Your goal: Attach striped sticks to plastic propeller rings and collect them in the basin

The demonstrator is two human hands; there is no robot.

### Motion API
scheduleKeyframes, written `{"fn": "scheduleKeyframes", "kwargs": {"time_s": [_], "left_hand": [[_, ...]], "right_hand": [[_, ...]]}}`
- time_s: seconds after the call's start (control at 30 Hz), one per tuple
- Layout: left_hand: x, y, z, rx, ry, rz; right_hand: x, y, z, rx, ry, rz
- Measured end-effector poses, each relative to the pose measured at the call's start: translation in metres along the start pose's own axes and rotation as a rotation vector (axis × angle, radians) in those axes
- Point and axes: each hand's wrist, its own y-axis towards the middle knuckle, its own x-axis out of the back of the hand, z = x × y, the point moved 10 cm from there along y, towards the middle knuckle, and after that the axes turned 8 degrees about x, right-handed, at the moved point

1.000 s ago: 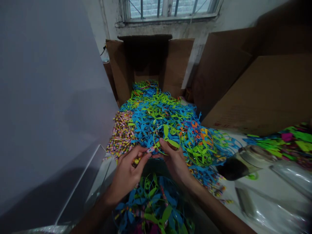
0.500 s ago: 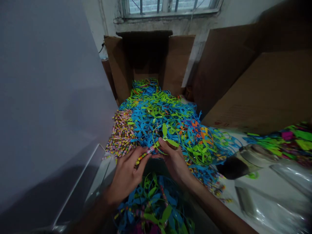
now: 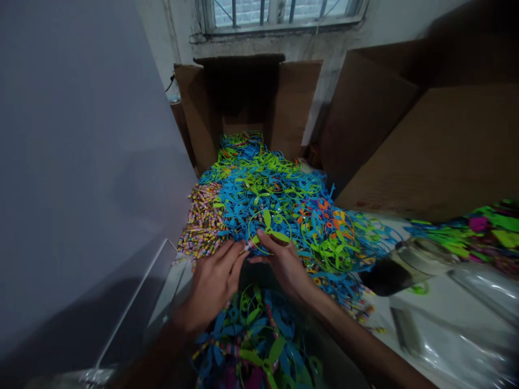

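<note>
Left hand [image 3: 213, 281] is pinching a small striped stick [image 3: 248, 247]; right hand [image 3: 284, 262] is pinching a green ringed propeller [image 3: 268, 231] at its hub, both hovering over the propeller pile [image 3: 284, 200] on the worktop [image 3: 430, 302].

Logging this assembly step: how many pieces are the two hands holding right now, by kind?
green ringed propeller: 1, pinched by the right hand
striped stick: 1, at the left hand fingertips, mostly hidden
Total: 2
</note>
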Motion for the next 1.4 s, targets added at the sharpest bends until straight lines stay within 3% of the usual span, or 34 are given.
{"fn": "scheduleKeyframes", "kwargs": {"time_s": [0.1, 0.17, 0.3, 0.37, 0.43, 0.5, 0.57, 0.63, 0.77, 0.93, 1.03, 1.2, 1.4], "left_hand": [[-0.004, 0.008, 0.013, 0.123, -0.14, 0.01], [-0.005, 0.013, 0.027, 0.264, -0.29, 0.005], [-0.011, 0.008, 0.073, 0.674, -0.943, -0.05], [-0.022, 0.002, 0.093, 0.882, -1.273, -0.034], [-0.032, 0.002, 0.111, 1.014, -1.432, 0.028], [-0.039, 0.005, 0.131, 1.08, -1.442, 0.092], [-0.047, 0.006, 0.152, 1.123, -1.401, 0.108], [-0.058, 0.002, 0.168, 1.16, -1.356, 0.127], [-0.076, -0.017, 0.184, 1.187, -1.26, 0.177], [-0.079, -0.029, 0.185, 1.132, -1.159, 0.211], [-0.08, -0.025, 0.183, 1.109, -1.122, 0.225], [-0.077, -0.013, 0.17, 1.048, -1.093, 0.258], [-0.061, 0.003, 0.14, 0.884, -1.018, 0.276]], "right_hand": [[0.0, 0.007, 0.003, 0.011, -0.04, 0.009], [0.002, 0.012, 0.018, 0.071, -0.074, 0.017], [0.009, 0.012, 0.057, 0.155, -0.199, 0.087], [0.003, 0.001, 0.053, 0.026, -0.359, 0.268], [-0.004, -0.019, 0.033, -0.153, -0.514, 0.522], [-0.008, -0.036, 0.015, -0.254, -0.615, 0.721], [-0.01, -0.036, 0.006, -0.235, -0.677, 0.811], [-0.01, -0.017, 0.004, -0.096, -0.777, 0.793], [-0.005, 0.037, 0.0, 0.242, -1.228, 0.623], [-0.002, 0.085, -0.035, 0.286, -1.445, 0.521], [0.0, 0.101, -0.037, 0.311, -1.469, 0.452], [0.013, 0.11, 0.002, 0.392, -1.369, 0.303], [0.022, 0.098, 0.06, 0.495, -1.116, 0.198]]}}
